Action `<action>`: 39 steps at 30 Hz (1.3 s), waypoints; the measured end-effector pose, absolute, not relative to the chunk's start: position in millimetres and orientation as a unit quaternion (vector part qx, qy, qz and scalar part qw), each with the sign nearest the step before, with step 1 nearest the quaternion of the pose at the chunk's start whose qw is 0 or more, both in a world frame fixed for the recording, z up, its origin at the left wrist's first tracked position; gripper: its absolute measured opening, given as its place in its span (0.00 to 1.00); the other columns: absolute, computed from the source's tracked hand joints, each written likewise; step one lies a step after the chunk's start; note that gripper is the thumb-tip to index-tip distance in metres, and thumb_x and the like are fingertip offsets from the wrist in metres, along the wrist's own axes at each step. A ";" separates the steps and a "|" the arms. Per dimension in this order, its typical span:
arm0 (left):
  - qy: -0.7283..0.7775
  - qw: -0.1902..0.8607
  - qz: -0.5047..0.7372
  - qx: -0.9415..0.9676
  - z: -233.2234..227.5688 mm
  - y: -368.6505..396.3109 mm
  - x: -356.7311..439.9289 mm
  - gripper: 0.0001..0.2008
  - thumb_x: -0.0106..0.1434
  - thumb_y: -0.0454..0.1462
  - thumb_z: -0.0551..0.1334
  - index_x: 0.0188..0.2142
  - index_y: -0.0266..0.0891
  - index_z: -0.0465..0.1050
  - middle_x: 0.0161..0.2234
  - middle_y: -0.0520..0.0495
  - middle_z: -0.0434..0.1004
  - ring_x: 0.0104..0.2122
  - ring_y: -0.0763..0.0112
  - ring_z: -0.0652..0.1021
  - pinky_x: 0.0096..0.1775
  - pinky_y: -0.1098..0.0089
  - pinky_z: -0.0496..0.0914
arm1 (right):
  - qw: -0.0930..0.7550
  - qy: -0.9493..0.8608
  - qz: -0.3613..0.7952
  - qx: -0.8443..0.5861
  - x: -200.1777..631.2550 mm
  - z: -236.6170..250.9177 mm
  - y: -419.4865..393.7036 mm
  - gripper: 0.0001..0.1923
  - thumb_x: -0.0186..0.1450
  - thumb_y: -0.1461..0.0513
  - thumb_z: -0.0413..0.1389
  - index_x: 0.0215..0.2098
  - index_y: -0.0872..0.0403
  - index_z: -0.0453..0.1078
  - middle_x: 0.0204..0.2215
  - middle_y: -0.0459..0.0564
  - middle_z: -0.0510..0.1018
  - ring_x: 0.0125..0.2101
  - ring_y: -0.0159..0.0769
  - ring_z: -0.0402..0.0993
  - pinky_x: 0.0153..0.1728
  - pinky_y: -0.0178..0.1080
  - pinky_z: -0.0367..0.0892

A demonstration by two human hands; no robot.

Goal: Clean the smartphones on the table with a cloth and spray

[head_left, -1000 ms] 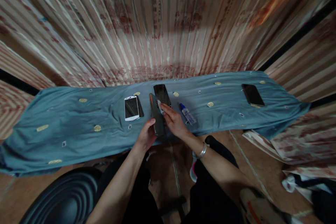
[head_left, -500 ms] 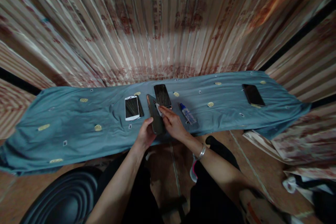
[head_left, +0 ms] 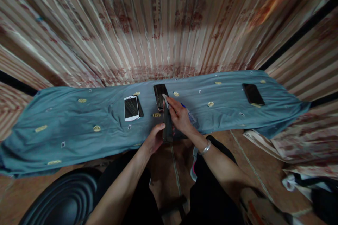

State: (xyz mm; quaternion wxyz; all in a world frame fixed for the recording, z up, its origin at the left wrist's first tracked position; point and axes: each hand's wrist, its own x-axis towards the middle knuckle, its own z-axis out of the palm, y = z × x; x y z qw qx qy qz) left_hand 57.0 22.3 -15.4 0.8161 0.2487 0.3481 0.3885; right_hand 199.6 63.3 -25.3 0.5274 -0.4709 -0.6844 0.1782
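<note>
dark phone (head_left: 167, 126) clamped in the left hand (head_left: 154, 140) grip, right hand (head_left: 181, 116) pinching a white wipe (head_left: 165, 99) on it.

Place: a makeshift phone-cleaning or repair spot, more a home corner than a proper shop.
Work surface: I sit at a low bench draped in a blue cloth (head_left: 79, 126) with small yellow patches.
Stock: several phones lie on it, a white phone (head_left: 131, 108) and a dark phone (head_left: 252, 94) far to my right.
Backdrop: a pleated, patterned curtain (head_left: 169, 24) hangs right behind.
Floor: bare brownish floor (head_left: 253, 161) under my knees.
</note>
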 end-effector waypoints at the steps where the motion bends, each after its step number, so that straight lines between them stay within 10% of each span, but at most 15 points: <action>1: 0.348 0.815 0.389 0.252 -15.3 22.2 57.6 0.13 0.46 0.43 0.69 0.25 0.35 0.76 0.27 0.42 0.80 0.37 0.55 0.80 0.41 0.60 0.73 | 0.521 -0.693 0.179 -0.465 199.7 -22.3 60.9 0.24 0.69 0.63 0.45 0.62 0.46 0.64 0.60 0.47 0.70 0.61 0.37 0.64 0.63 0.47 0.58; 39: 0.354 0.774 0.501 0.157 -7.2 44.3 39.8 0.07 0.54 0.36 0.63 0.31 0.35 0.78 0.27 0.46 0.80 0.38 0.62 0.80 0.39 0.68 0.73 | 0.450 -0.761 0.142 -0.444 176.2 -29.5 32.8 0.23 0.68 0.67 0.46 0.59 0.51 0.68 0.56 0.54 0.73 0.57 0.40 0.68 0.60 0.49 0.64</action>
